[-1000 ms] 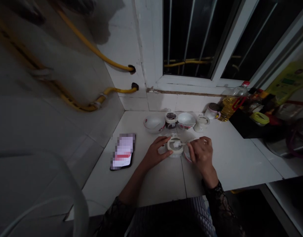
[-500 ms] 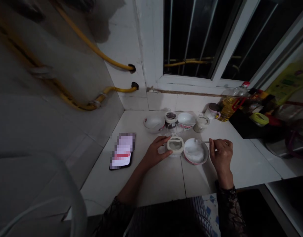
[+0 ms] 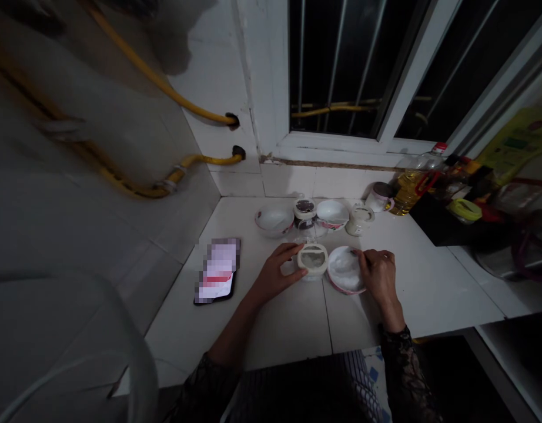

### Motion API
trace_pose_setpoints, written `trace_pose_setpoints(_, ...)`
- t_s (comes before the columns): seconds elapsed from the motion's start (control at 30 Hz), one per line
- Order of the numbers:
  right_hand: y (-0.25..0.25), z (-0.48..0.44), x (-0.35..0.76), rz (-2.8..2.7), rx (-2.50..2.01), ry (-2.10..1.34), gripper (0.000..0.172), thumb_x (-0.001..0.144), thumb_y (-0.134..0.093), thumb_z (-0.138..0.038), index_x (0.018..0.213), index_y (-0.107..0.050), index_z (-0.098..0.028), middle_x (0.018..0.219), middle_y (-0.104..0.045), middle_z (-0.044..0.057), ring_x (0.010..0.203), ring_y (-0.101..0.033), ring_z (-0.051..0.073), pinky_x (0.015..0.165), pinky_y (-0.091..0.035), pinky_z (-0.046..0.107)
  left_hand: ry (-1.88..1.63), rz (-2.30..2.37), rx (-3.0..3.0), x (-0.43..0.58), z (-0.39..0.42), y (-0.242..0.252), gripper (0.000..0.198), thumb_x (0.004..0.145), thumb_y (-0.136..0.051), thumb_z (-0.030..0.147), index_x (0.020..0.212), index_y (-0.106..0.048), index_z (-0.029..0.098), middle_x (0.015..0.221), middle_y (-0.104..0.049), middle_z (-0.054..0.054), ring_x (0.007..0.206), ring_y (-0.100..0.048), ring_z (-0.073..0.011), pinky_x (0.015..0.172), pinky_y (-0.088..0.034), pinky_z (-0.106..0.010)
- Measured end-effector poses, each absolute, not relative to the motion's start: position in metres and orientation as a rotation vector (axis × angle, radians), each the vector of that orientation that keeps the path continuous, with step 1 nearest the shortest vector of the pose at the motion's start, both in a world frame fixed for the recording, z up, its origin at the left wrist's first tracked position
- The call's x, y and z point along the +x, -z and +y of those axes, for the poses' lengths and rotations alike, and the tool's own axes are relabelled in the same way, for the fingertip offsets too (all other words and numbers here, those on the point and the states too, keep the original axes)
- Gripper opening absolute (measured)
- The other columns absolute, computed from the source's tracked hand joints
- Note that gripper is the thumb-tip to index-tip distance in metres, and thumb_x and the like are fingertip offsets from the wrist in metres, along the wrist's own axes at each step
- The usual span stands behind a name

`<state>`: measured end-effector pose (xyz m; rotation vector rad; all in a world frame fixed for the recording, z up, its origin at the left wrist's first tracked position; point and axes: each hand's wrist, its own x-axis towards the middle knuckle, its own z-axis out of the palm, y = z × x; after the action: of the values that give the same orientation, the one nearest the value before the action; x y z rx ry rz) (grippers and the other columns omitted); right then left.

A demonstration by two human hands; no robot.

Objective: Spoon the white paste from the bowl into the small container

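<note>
1. Our left hand (image 3: 277, 275) is closed in narrow and holds the side of a round white lid (image 3: 313, 259). The lid sits near the middle of the table (image 3: 412, 294), just beside a white bowl with a pink rim (image 3: 345, 270).
2. Our right hand (image 3: 379, 276) is curled narrow at the edge of that bowl. We cannot tell if it grips the bowl or only touches it.
3. The bowl is full of soft white stuff. We cannot tell what it is.
4. To do this well, we keep the lid steady and touch the bowl softly, so it does not slide and nothing spills.
5. Behind them stand a small bowl (image 3: 274, 221), a second small bowl (image 3: 331, 214), a jar with a dark top (image 3: 304, 206) and a little white jar (image 3: 360, 220).
6. A phone (image 3: 217, 270) lies on our left.
</note>
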<state>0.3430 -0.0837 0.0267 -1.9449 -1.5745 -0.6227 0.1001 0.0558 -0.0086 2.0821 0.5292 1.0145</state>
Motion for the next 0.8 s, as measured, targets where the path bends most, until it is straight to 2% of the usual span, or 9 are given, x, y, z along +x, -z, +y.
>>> trace_pose_setpoints(0.2, -0.025, -0.079, 0.336, -1.568, -1.89, 0.489, 0.05, 0.103, -0.036, -0.04, 0.064, -0.061, -0.02, 0.057, -0.065, 0.0, 0.053, -0.054, 0.014, 0.081, -0.035, 0.034, -1.022, 0.539, 2.088, 0.1, 0.056, 0.008, 0.05, 0.081, -0.073, 0.036, 0.13, -0.063, 0.029, 0.124, -0.062, -0.009, 0.114, -0.062, -0.0235, 0.097, -0.055, -0.04)
trace_pose_setpoints(0.4, -0.024, -0.082, 0.334, -1.501, -1.872, 0.445, 0.047, 0.102, -0.039, -0.044, 0.071, -0.066, -0.019, 0.059, -0.067, 0.001, 0.055, -0.055, 0.014, 0.083, -0.036, 0.035, -1.026, 0.538, 2.087, 0.101, 0.055, 0.01, 0.05, 0.081, -0.073, 0.034, 0.13, -0.062, 0.027, 0.125, -0.062, -0.009, 0.114, -0.062, -0.0235, 0.098, -0.054, -0.041)
trace_pose_setpoints(0.57, -0.021, -0.084, 0.333, -1.43, -1.845, 0.395, 0.052, 0.1, -0.04, -0.049, 0.063, -0.063, -0.02, 0.052, -0.061, 0.0, 0.056, -0.053, 0.015, 0.076, -0.038, 0.033, -1.023, 0.537, 2.084, 0.1, 0.055, 0.009, 0.05, 0.081, -0.073, 0.035, 0.13, -0.062, 0.028, 0.125, -0.062, -0.009, 0.114, -0.061, -0.0239, 0.097, -0.054, -0.041)
trace_pose_setpoints(0.8, -0.021, -0.083, 0.332, -1.322, -1.871, 0.263, 0.055, 0.096, -0.044, -0.051, 0.051, -0.053, -0.021, 0.045, -0.049, -0.002, 0.049, -0.042, 0.012, 0.065, -0.037, 0.031, -1.028, 0.532, 2.079, 0.1, 0.055, 0.01, 0.05, 0.081, -0.073, 0.034, 0.13, -0.062, 0.027, 0.125, -0.062, -0.01, 0.114, -0.062, -0.0235, 0.097, -0.054, -0.041)
